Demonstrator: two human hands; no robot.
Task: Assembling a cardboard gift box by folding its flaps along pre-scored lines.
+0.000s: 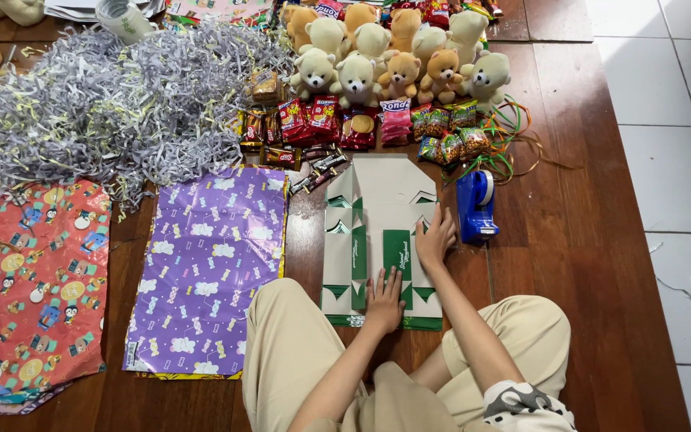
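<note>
A flattened cardboard box (385, 192), pale grey inside with green flaps, lies unfolded on the wooden floor in front of my crossed legs. My left hand (383, 302) presses flat on its near part, beside a green panel. My right hand (435, 238) rests with fingers spread on the box's right side, close to a blue tape dispenser (476, 206). Neither hand grips anything.
Purple wrapping paper (209, 264) and red patterned wrapping paper (33, 288) lie to the left. A heap of grey shredded paper (121, 104) sits behind them. Small teddy bears (397, 56), snack packets (337, 120) and green ribbon (509, 136) are at the back. White tiles (673, 160) border the right.
</note>
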